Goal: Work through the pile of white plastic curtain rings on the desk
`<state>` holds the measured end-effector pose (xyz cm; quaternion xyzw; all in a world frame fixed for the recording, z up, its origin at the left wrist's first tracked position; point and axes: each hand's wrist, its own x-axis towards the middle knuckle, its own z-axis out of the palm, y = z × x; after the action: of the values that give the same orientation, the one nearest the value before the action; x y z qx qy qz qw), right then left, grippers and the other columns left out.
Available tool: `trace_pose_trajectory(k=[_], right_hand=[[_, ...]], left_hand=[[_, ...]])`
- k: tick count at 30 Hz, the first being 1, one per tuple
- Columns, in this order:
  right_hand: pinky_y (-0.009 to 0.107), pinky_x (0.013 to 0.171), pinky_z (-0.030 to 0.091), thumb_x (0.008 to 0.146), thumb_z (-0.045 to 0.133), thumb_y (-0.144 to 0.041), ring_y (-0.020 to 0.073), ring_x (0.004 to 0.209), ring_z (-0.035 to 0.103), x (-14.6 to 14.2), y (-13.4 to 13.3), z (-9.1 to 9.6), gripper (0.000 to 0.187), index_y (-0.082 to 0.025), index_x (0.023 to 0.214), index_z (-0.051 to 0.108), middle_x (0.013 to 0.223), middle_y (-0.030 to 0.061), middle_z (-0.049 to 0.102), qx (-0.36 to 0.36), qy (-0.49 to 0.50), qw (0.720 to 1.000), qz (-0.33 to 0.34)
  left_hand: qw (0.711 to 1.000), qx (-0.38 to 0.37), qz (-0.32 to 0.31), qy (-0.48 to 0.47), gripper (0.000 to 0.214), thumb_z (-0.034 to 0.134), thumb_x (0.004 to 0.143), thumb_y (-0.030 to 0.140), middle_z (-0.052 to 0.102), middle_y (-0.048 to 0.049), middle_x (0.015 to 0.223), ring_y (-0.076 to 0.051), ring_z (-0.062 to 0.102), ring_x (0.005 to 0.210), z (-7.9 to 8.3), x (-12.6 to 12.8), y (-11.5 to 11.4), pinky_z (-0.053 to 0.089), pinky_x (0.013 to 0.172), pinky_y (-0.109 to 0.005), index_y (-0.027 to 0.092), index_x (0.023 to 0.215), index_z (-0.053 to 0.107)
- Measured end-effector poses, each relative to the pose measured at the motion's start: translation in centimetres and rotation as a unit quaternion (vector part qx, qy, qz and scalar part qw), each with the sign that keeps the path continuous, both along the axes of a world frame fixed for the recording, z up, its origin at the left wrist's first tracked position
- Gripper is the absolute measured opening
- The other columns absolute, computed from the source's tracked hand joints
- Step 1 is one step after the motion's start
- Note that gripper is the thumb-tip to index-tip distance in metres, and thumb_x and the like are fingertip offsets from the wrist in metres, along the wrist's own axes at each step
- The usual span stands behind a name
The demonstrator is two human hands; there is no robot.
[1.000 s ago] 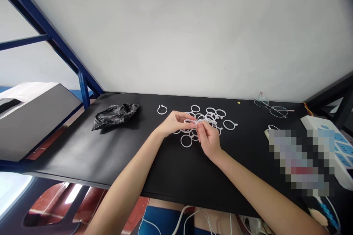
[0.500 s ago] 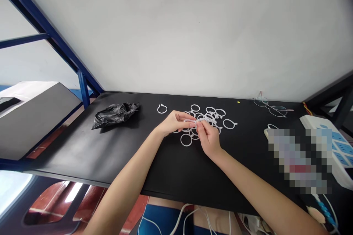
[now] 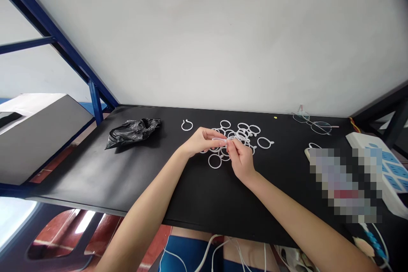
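Note:
Above a loose pile of white plastic rings (image 3: pixel 225 124), my two hands meet at one white ring (image 3: pixel 218 139). My left hand (image 3: pixel 204 141) has its fingers closed round the ring's left and far side. The fingertips of my right hand (image 3: pixel 239 158) pinch the same ring at its right end, where its joint seems to be; the fingers hide the detail. Several rings lie under and around both hands, some overlapping, each with a small knob or clasp. One opened ring (image 3: pixel 187 125) lies apart to the left, its two ends pointing away from me.
On the black table (image 3: pixel 197 197), a crumpled black plastic bag (image 3: pixel 132 132) lies left. At the right are eyeglasses (image 3: pixel 321 127), a blurred-out phone-like object (image 3: pixel 341 187) and a white power strip (image 3: pixel 379 170). A blue metal frame (image 3: pixel 63 55) rises on the left; white cables hang below the front edge.
Almost nothing differs. Both hands stay on the same ring in the same pose; the whole view has shifted very slightly.

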<state>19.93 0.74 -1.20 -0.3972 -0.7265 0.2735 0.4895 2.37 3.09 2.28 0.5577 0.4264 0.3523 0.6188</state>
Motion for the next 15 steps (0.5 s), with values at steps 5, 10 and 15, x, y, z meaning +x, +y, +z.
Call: trace_pose_trajectory(k=[5,10,15], right_hand=[[0.025,0.049,0.031,0.098,0.041,-0.031,0.0088,0.046,0.038,-0.12,0.02,0.06,0.033,-0.020,0.067,0.044,0.054,-0.0046,0.041,0.002,0.007,1.000,0.001],[0.025,0.048,0.030,0.097,0.043,-0.030,0.0084,0.045,0.036,-0.14,0.00,0.11,0.032,-0.020,0.066,0.045,0.053,-0.0053,0.039,0.008,0.017,1.000,0.002],[0.025,0.047,0.030,0.096,0.044,-0.030,0.0087,0.045,0.036,-0.09,0.00,0.21,0.033,-0.020,0.065,0.045,0.052,-0.0050,0.039,0.006,0.023,1.000,0.003]], left_hand=[[1.000,0.003,-0.002,0.001,0.045,0.079,0.065,0.041,0.058,0.0005,0.060,-0.004,0.040,0.048,-0.09,-0.03,0.03,0.023,0.038,-0.017,0.013,0.100,0.073],[1.000,0.008,-0.009,-0.019,0.047,0.080,0.064,0.040,0.059,-0.0003,0.061,-0.005,0.042,0.049,-0.25,0.07,0.05,0.023,0.038,-0.018,0.011,0.101,0.073],[0.999,0.016,-0.020,-0.033,0.042,0.078,0.067,0.039,0.063,-0.0022,0.065,-0.004,0.044,0.048,-0.33,0.14,0.09,0.028,0.042,-0.019,0.011,0.098,0.073]])
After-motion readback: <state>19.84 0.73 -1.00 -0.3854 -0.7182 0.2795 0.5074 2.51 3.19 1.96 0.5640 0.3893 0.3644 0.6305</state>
